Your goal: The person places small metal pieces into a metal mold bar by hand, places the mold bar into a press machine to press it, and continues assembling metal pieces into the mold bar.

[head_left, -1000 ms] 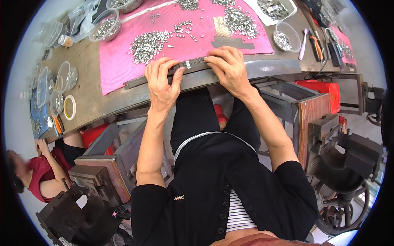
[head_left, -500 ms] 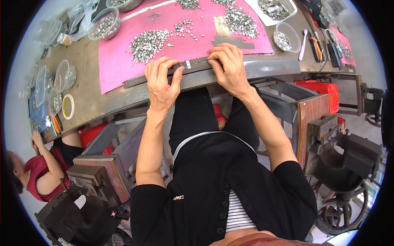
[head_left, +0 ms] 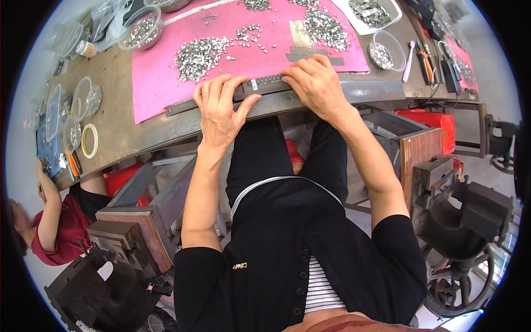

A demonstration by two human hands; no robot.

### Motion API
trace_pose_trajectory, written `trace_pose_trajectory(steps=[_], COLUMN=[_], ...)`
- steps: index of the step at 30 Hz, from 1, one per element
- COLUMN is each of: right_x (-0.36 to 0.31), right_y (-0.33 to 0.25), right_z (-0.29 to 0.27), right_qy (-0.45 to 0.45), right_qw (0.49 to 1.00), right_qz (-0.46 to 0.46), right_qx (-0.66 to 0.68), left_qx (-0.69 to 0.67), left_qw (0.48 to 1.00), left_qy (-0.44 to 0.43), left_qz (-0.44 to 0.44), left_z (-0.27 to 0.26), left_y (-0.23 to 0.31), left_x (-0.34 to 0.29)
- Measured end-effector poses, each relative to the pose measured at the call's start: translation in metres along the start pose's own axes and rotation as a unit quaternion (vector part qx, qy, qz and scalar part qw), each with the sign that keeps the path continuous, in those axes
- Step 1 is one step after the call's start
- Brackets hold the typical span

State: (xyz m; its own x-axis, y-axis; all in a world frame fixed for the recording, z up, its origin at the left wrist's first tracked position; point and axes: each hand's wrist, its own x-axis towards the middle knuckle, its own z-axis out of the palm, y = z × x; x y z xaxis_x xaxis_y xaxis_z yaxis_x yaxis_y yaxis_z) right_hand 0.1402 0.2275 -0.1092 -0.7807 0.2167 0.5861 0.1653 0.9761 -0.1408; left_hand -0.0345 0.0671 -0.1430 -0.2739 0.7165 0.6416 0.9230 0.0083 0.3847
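A long dark metal strip (head_left: 271, 81) with a row of small slots lies along the table's front edge, on the near border of the pink mat (head_left: 156, 83). One small shiny metal piece (head_left: 254, 84) sits on the strip between my hands. My left hand (head_left: 218, 108) is curled over the strip, fingers on its far side and thumb stretched along its near side. With bent fingers, my right hand (head_left: 321, 88) grips the strip farther right; its fingertips are partly hidden. Beyond my hands, a pile of small silver metal pieces (head_left: 202, 58) lies on the mat.
Another metal pile (head_left: 326, 30) lies farther back. A white tray (head_left: 381, 25), clear tub (head_left: 390, 44) and pliers (head_left: 425, 67) stand right. Clear bowls (head_left: 141, 30) and a tape roll (head_left: 89, 140) are left. A co-worker (head_left: 61, 227) sits left; machines (head_left: 464, 216) flank me.
My right hand has shifted slightly right along the strip, and my left thumb has swung outward to the right. The co-worker's arm at the left has moved.
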Motion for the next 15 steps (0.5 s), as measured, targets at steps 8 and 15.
trace_pose_trajectory(steps=[8, 15], right_x=[0.017, 0.023], right_y=[0.003, 0.007], right_z=[-0.009, -0.016], right_qy=[-0.116, -0.148], right_qw=[0.989, 0.983], right_qz=[-0.067, -0.099], right_qx=[-0.057, -0.037], left_qx=[-0.01, -0.016], left_qw=[1.0, 1.0], left_qy=[0.012, 0.011], left_qz=[-0.003, -0.013], left_z=[0.002, 0.001], left_y=[0.0, 0.002], left_x=[-0.001, -0.001])
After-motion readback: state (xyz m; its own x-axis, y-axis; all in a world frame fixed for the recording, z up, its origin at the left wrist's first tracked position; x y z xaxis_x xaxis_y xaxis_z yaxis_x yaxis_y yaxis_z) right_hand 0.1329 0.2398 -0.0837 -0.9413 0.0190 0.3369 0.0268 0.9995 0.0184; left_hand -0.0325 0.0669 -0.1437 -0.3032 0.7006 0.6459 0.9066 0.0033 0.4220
